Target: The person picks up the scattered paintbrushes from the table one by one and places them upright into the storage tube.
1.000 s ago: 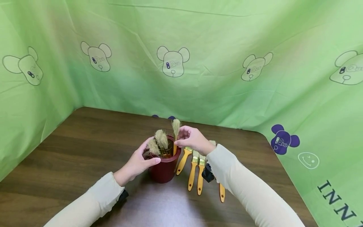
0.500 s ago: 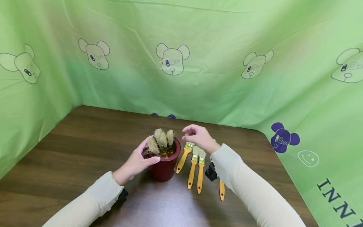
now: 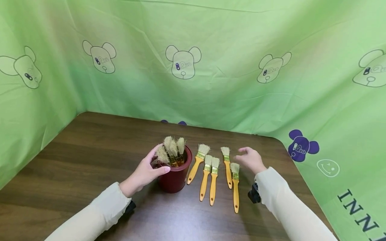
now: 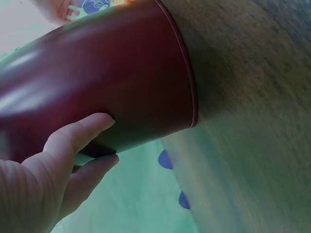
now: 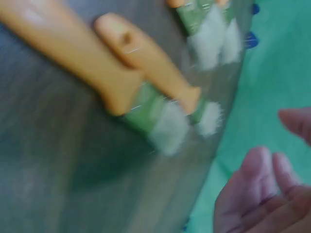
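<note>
A dark red round bucket [image 3: 173, 182] stands upright on the table, with several bristle-up paintbrushes [image 3: 172, 147] leaning inside it. My left hand [image 3: 147, 174] holds this bucket near its rim, thumb on the near side and fingers round the left; the left wrist view shows fingers [image 4: 80, 133] against its wall. To the right of the loose brushes, my right hand [image 3: 250, 160] is in the air with loosely bent fingers and holds nothing. Nearest to it are two yellow-handled paintbrushes, one [image 3: 235, 187] closer to me and one [image 3: 227, 165] farther back.
Between those and the bucket lie a slanted paintbrush [image 3: 197, 164] and a side-by-side pair, left brush [image 3: 205, 180] and right brush [image 3: 213, 182]. Green printed cloth [image 3: 217, 93] hangs round the brown wooden table [image 3: 99, 154] at the back and sides.
A paintbrush held by my right hand has gone down into the bucket and been let go. That hand then moved right, past the loose brushes. My left hand stays on the bucket.
</note>
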`<move>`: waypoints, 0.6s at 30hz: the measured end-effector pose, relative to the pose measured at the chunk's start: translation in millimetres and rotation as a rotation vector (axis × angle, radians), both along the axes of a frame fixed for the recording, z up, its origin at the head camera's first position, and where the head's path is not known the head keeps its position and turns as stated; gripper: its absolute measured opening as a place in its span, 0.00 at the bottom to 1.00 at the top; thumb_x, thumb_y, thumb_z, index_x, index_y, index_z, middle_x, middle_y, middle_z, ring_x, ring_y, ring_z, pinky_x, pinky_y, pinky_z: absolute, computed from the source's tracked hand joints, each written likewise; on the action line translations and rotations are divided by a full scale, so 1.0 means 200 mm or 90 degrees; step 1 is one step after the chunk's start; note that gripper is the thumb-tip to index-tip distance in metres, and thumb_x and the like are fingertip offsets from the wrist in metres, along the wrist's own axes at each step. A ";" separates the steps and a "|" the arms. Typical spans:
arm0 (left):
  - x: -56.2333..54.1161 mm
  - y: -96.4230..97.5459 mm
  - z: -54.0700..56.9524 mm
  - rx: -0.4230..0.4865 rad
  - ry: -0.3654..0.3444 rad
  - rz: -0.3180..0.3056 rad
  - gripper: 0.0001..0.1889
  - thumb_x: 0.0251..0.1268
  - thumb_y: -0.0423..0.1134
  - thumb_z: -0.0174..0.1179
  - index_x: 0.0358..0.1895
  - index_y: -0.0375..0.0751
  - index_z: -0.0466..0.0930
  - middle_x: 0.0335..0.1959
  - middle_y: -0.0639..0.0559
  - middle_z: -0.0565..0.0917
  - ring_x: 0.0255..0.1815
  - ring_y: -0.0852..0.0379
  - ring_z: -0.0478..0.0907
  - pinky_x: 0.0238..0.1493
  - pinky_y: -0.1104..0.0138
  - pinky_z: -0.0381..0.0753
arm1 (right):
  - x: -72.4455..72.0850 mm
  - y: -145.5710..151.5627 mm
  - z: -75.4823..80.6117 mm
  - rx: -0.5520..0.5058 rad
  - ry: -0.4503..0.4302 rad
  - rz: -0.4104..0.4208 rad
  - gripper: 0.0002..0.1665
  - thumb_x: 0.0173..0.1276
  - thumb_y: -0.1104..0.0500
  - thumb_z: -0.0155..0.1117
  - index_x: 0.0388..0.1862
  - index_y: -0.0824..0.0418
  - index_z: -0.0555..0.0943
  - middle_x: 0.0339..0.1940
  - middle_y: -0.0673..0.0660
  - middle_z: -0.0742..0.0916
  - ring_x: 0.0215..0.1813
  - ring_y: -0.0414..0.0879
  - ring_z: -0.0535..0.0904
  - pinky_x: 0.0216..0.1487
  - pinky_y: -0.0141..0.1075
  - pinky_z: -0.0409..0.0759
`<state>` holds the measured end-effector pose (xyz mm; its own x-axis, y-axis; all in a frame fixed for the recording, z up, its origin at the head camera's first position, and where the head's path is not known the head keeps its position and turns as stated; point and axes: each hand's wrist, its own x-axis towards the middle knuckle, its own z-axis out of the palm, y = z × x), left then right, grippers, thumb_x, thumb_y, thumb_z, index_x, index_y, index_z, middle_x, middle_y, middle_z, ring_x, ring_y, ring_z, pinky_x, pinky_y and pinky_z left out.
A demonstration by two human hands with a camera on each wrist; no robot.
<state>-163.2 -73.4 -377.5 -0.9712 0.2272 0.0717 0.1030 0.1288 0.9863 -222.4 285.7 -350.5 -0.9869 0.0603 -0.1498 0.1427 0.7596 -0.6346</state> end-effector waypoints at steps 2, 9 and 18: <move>0.00 0.00 0.00 0.002 0.000 0.000 0.42 0.58 0.30 0.65 0.74 0.37 0.52 0.68 0.33 0.64 0.68 0.38 0.61 0.61 0.52 0.67 | 0.02 0.04 -0.03 -0.001 -0.026 -0.015 0.32 0.60 0.59 0.62 0.58 0.76 0.68 0.34 0.68 0.82 0.31 0.52 0.77 0.33 0.40 0.76; 0.00 0.00 0.00 0.003 0.000 0.003 0.42 0.58 0.30 0.65 0.74 0.38 0.52 0.66 0.33 0.66 0.67 0.39 0.63 0.60 0.53 0.68 | 0.12 0.10 -0.15 -0.035 -0.109 -0.031 0.34 0.62 0.58 0.63 0.60 0.76 0.62 0.20 0.55 0.74 0.21 0.44 0.70 0.24 0.37 0.74; 0.00 0.00 0.01 -0.005 -0.013 0.007 0.41 0.59 0.31 0.65 0.74 0.39 0.52 0.67 0.33 0.65 0.68 0.38 0.61 0.61 0.51 0.67 | 0.16 0.08 -0.24 0.001 -0.101 -0.047 0.34 0.59 0.54 0.64 0.55 0.77 0.66 0.29 0.61 0.77 0.26 0.49 0.74 0.25 0.41 0.77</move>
